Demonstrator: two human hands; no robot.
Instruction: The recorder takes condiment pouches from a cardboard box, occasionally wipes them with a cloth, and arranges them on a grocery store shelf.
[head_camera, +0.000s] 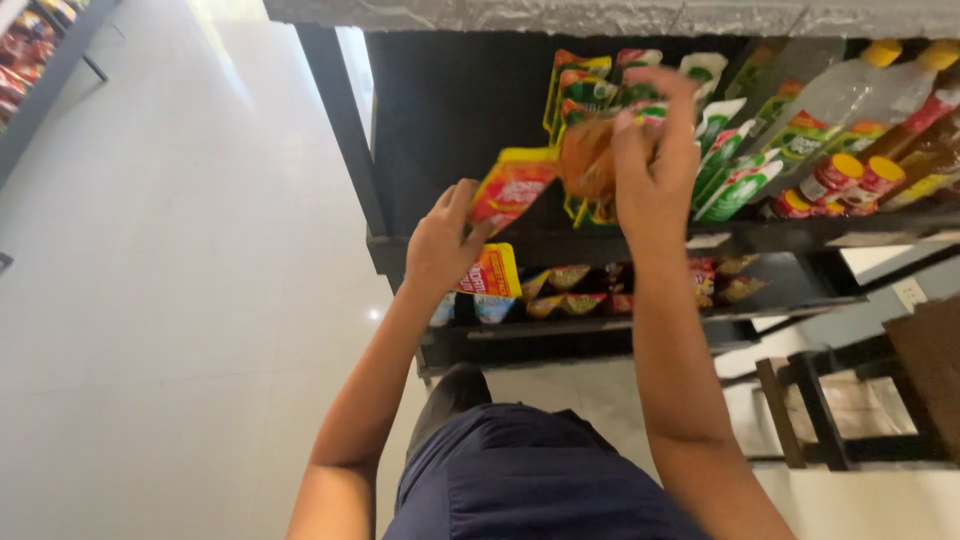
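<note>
My left hand (441, 243) grips a red and yellow pouch (511, 187) by its lower corner, at the front edge of a black shelf (600, 243). My right hand (655, 160) is raised higher and holds an orange pouch (588, 157), blurred by motion, in front of a row of yellow and green pouches (585, 92) standing on that shelf. A second red and yellow pouch (490, 272) shows just below my left hand.
White and green pouches (735, 170) and clear bottles with yellow caps (850, 95) fill the shelf's right part. Small red jars (835, 185) stand in front. A lower shelf (640, 325) holds small packets. A white tiled floor (180, 300) lies left; a wooden frame (820, 410) stands right.
</note>
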